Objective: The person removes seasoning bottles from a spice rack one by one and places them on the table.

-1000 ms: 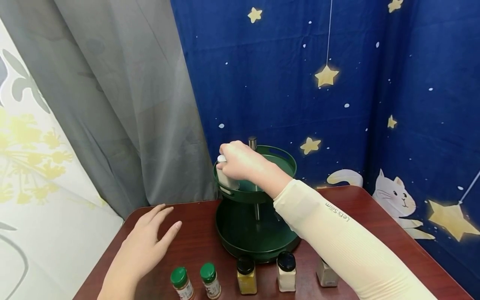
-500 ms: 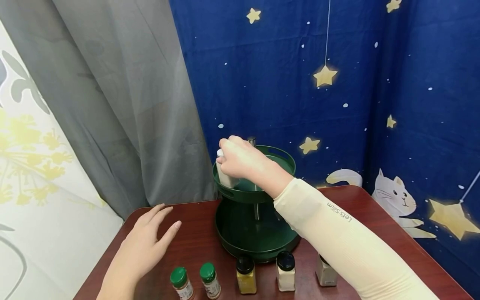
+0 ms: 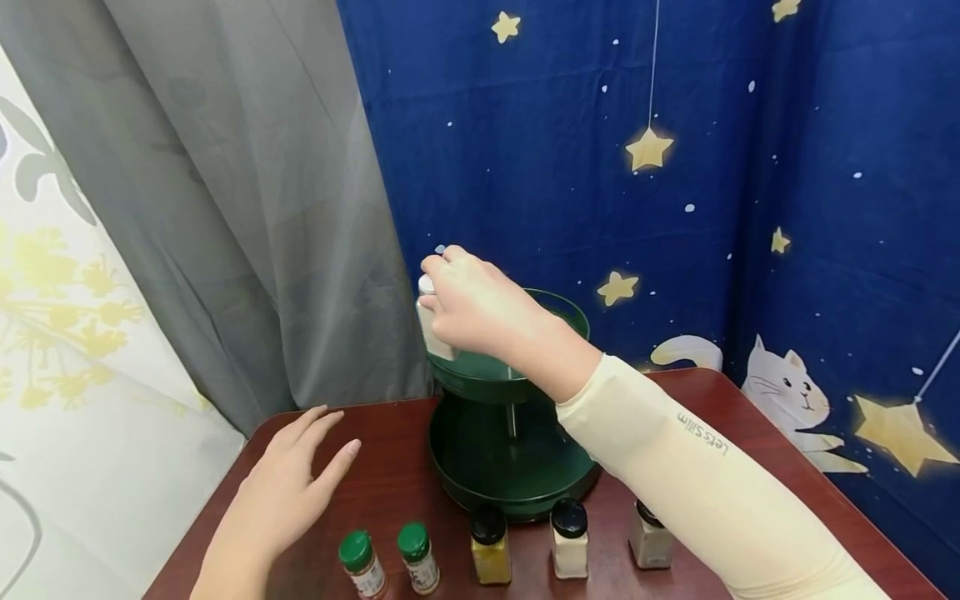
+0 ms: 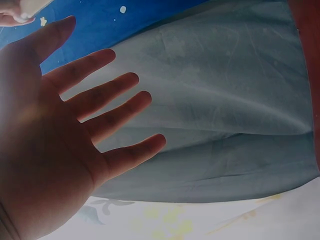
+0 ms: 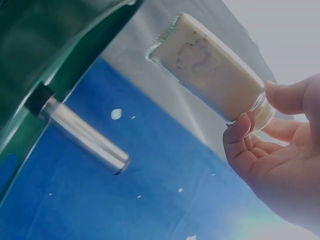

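My right hand (image 3: pixel 480 304) pinches a square glass spice jar (image 5: pixel 215 67) by its neck, just under the white lid (image 3: pixel 427 284). Pale powder fills the jar, which tilts a little over the left rim of the upper tray (image 3: pixel 480 379) of a green two-tier rack. In the right wrist view, the thumb and fingers wrap the neck and the jar's base hangs free of the tray. Off to the left, my left hand (image 3: pixel 281 483) hovers above the table with nothing in it. The left wrist view shows its fingers (image 4: pixel 117 115) straight and spread.
The rack's lower tray (image 3: pixel 517 492) stands on the red-brown table (image 3: pixel 390 442). Along the front are two green-capped shakers (image 3: pixel 363 567), a yellow spice jar (image 3: pixel 491 554), a cream spice jar (image 3: pixel 570 546) and a greyish jar (image 3: pixel 651 542) beside my right sleeve. Curtains (image 3: pixel 300 208) hang behind.
My right hand has raised the spice jar from the upper tray, up and slightly left. The left hand has stayed in place.
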`<action>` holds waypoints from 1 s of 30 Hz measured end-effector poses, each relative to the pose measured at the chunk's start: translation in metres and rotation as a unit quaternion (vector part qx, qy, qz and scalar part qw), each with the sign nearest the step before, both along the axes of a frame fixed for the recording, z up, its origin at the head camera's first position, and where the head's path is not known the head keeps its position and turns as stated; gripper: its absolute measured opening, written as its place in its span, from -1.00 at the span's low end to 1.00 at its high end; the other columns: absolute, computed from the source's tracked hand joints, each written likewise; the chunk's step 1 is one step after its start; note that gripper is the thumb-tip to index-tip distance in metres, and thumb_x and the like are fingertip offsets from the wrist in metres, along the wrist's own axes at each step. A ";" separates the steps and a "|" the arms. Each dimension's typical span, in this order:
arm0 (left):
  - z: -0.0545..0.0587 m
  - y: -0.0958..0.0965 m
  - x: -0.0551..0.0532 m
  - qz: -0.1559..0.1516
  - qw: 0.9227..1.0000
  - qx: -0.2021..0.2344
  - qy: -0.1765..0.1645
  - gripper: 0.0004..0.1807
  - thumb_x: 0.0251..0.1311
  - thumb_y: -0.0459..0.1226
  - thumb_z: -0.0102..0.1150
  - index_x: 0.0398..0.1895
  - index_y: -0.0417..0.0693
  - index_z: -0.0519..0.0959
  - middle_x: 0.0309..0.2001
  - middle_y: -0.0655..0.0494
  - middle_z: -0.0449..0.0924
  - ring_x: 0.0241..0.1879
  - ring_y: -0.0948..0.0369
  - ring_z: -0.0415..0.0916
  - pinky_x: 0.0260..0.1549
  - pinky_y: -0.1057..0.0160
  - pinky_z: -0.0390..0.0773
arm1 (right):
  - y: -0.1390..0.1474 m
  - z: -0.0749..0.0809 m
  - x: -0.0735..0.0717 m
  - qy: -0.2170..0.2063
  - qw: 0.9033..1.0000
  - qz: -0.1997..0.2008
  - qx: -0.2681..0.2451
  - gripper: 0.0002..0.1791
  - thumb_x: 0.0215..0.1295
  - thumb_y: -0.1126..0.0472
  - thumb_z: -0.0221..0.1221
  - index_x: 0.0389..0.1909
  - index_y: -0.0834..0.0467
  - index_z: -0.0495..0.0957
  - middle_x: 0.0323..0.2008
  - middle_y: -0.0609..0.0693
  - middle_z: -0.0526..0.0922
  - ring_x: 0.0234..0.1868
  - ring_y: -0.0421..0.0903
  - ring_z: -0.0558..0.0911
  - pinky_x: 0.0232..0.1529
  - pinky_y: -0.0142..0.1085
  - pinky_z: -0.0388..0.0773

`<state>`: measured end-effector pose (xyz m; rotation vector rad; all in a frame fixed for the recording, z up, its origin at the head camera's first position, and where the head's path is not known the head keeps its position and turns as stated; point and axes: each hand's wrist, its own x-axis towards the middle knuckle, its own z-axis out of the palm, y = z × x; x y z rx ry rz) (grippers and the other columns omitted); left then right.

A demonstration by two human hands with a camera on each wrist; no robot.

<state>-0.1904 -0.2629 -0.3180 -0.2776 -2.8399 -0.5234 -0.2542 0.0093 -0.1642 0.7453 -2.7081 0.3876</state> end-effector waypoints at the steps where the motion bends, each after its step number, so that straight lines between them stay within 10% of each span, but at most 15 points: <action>1: 0.000 -0.001 0.000 0.001 1.000 0.001 0.000 -0.18 0.54 0.34 -0.09 0.58 -0.01 0.38 0.62 -0.24 0.22 0.58 -0.31 0.16 0.26 -0.61 0.36 | -0.002 0.001 0.003 0.001 1.000 0.006 0.001 -0.50 0.66 0.07 0.07 0.47 0.19 0.44 0.35 0.13 0.54 0.34 0.02 0.58 0.35 -0.15 0.65; 8: 0.002 -0.005 0.003 0.003 1.000 0.004 0.006 -0.19 0.54 0.32 -0.06 0.57 -0.04 0.39 0.61 -0.28 0.23 0.57 -0.32 0.18 0.26 -0.60 0.36 | -0.018 -0.010 0.020 0.035 0.997 0.065 -0.001 -0.52 0.65 0.09 0.10 0.45 0.20 0.46 0.17 0.12 0.59 0.02 -0.05 0.68 0.07 -0.25 0.74; 17: -0.002 -0.019 0.006 0.001 0.999 0.023 0.029 -0.25 0.58 0.21 0.02 0.53 -0.14 0.42 0.57 -0.33 0.28 0.54 -0.34 0.23 0.30 -0.55 0.35 | -0.049 -0.039 0.031 0.108 0.984 0.144 0.008 -0.53 0.63 0.11 0.14 0.40 0.25 0.50 0.19 0.11 0.64 0.07 -0.07 0.66 0.10 -0.33 0.70; 30: 0.001 -0.043 0.008 0.017 0.996 0.006 0.086 -0.44 0.66 -0.09 -0.04 0.44 -0.35 0.44 0.45 -0.49 0.35 0.38 -0.47 0.34 0.24 -0.49 0.39 | -0.104 -0.098 0.026 0.001 0.987 0.130 0.096 -0.65 0.56 0.00 0.21 0.25 0.01 0.55 0.03 -0.14 0.61 -0.11 -0.27 0.61 -0.05 -0.48 0.62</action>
